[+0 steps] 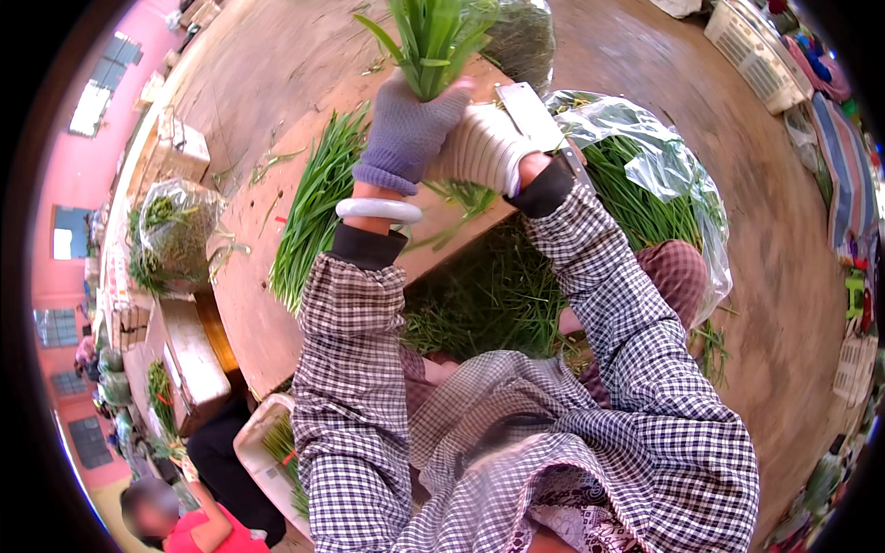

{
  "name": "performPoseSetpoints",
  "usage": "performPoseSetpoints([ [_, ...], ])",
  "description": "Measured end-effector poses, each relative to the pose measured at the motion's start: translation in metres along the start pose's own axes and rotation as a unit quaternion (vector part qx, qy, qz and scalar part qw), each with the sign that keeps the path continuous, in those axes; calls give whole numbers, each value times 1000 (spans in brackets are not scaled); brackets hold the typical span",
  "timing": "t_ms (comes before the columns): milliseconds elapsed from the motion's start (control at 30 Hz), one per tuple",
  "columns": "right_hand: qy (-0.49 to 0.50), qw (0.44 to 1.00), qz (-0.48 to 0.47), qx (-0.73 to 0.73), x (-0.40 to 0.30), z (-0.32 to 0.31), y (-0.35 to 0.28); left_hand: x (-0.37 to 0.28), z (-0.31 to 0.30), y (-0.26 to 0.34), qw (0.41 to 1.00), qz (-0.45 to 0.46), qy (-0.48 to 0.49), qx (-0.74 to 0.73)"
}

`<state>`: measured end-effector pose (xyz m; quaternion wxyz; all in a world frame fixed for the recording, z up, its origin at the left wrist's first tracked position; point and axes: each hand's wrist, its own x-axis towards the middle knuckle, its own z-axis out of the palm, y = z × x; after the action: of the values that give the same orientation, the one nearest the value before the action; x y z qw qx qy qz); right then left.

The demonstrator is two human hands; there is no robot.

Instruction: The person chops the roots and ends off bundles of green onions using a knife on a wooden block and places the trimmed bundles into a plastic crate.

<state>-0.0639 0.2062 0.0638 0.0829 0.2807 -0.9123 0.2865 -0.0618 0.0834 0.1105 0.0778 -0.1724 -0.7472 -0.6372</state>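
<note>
My left hand [411,128], in a purple knit glove, is closed around an upright bunch of flat green leaves that look like garlic chives [435,41]. My right hand [477,145], in a white striped glove, presses against the left at the lower part of the bunch; its fingers are hidden. Just right of it is a metal cleaver [532,117], its handle partly behind my right wrist. Under my hands is a wooden board [256,207], with a pile of long green chives [321,200] to the left of my left wrist.
More chives [636,186] lie in a clear plastic bag [712,228] at the right. Loose trimmings [491,290] cover the ground between my legs. A white foam box [252,432] with tied bundles stands lower left, near a seated person [207,529]. A filled plastic bag [183,228] sits beyond the board.
</note>
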Motion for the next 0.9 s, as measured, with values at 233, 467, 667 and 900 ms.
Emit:
performPoseSetpoints([
  [233, -58, 992, 84, 77, -117, 47, 9, -43, 1, 27, 987, -64, 103, -104],
  [467, -18, 990, 106, 87, -234, 116, -8, -139, -76, 47, 979, -6, 178, -104],
  [667, -29, 965, 242, 98, -265, 102, 33, -253, -152, 46, 941, -74, 322, -69],
  [900, -140, 917, 177, 330, -236, 127, -61, -422, -162, 52, 898, -356, 255, 38],
])
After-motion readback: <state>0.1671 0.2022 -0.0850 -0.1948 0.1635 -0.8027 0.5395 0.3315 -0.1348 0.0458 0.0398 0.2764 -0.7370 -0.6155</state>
